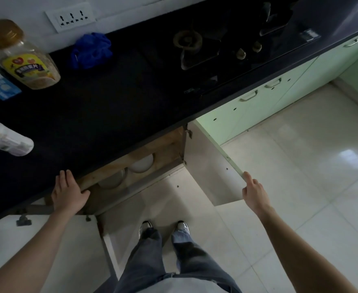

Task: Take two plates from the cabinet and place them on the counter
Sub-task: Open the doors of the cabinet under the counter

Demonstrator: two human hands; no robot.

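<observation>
Inside open cabinet (163, 144), two plates (141, 163), left hand (69, 193) flat on counter (89, 102), right hand (254, 192) pinching door (212, 166).

Under the left hand (68, 192) the counter (102, 98) looks dark, matt and stone-like. Just beyond that hand, bare wood lines the cabinet (135, 155), which holds smooth, glossy white plates (141, 163). The right hand (254, 193) touches a smooth laminate door (209, 166); below it the floor tiles (300, 166) are glossy.

Two plates (141, 163) – two hands (69, 192) – two open doors (213, 166).
</observation>
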